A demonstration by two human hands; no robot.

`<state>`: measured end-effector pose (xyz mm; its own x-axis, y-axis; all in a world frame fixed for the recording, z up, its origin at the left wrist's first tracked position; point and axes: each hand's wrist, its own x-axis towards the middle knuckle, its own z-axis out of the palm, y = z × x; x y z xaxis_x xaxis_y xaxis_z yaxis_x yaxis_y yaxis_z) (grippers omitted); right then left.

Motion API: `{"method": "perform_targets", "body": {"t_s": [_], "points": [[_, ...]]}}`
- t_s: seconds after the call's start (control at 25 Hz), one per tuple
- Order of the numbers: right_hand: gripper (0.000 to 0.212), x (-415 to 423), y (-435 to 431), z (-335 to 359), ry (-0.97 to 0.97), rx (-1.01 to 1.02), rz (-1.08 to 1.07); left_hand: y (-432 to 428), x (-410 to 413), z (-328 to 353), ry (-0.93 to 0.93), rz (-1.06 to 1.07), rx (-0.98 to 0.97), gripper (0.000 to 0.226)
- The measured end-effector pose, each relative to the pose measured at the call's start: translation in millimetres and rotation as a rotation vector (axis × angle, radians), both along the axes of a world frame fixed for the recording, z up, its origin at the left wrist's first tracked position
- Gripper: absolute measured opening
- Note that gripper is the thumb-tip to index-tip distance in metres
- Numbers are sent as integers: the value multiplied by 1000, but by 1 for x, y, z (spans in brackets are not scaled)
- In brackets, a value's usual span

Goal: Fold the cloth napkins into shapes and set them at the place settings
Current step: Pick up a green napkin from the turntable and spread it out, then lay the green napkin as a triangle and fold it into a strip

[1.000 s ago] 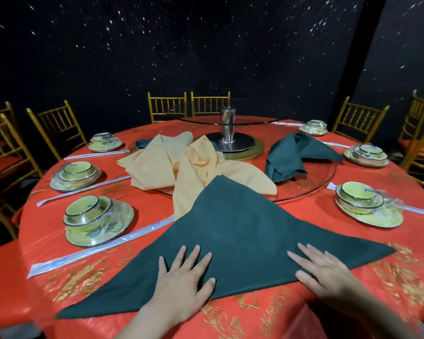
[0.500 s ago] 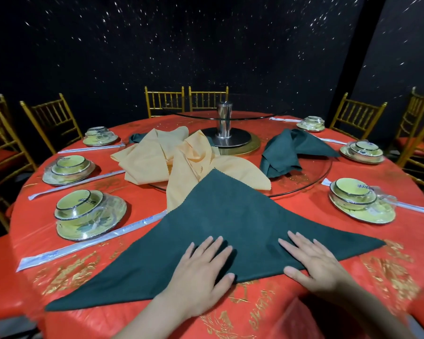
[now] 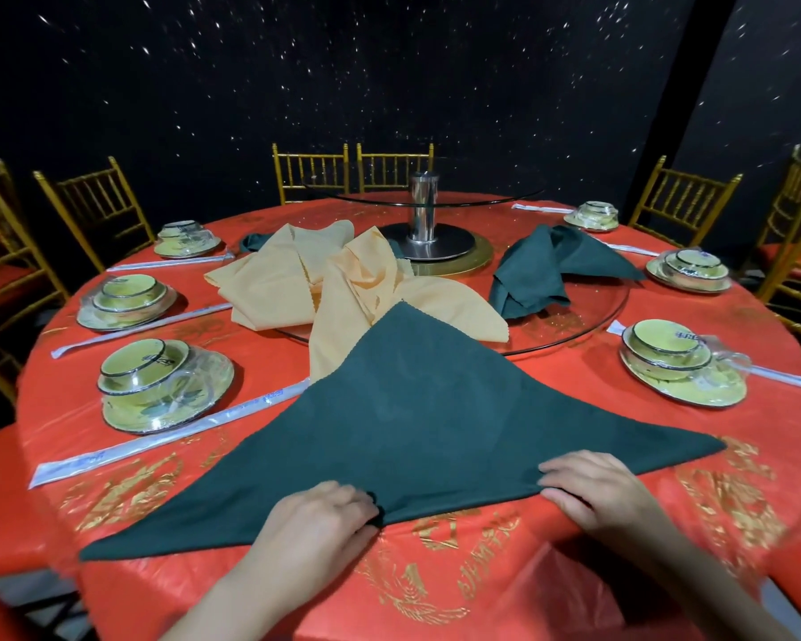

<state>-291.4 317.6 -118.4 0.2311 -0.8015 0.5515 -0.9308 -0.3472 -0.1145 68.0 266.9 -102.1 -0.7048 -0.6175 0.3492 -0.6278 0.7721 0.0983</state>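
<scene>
Napkin point(image 3: 435, 409), dark green, lies as a flat triangle on the red table point(image 3: 667, 525); left hand point(image 3: 315, 515) and right hand point(image 3: 593, 488) pinch its near folded edge, fingers curled; soft, light and probably limp, it should lift best there.

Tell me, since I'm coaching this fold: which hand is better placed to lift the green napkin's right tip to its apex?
Right hand, probably: it grips the green napkin at the near edge, closer to that tip; the left hand grips mid-edge.

Gold print on the tablecloth point(image 3: 551, 562), blue on the chopstick sleeve point(image 3: 167, 439) — none legible.
</scene>
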Motion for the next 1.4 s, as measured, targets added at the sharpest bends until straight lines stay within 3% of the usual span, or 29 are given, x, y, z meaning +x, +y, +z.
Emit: {"method": "perform_targets", "body": {"t_s": [0.2, 0.48, 0.6, 0.76, 0.96, 1.2, 1.32, 1.4], "points": [[36, 14, 21, 0, -32, 4, 65, 6, 22, 0, 61, -16, -22, 22], [21, 11, 2, 1, -158, 173, -51, -2, 23, 6, 122, 202, 126, 30], [36, 12, -3, 10, -133, 192, -93, -11, 15, 15, 70, 287, 217, 22], [45, 15, -7, 25, -59, 390, -202, -22, 12, 23, 9, 351, 313, 22], [66, 38, 15, 30, -120, 408, -180, -7, 9, 19, 16, 171, 327, 81], [51, 114, 14, 6, 37, 305, -172, 5, -83, 13, -119, 195, 310, 74], [52, 120, 16, 0, 52, 314, -239, 1, -91, 2, -240, 248, 334, 57], [51, 110, 18, -3, 70, 306, -307, 1, -89, -3, -269, 250, 339, 61]]}}
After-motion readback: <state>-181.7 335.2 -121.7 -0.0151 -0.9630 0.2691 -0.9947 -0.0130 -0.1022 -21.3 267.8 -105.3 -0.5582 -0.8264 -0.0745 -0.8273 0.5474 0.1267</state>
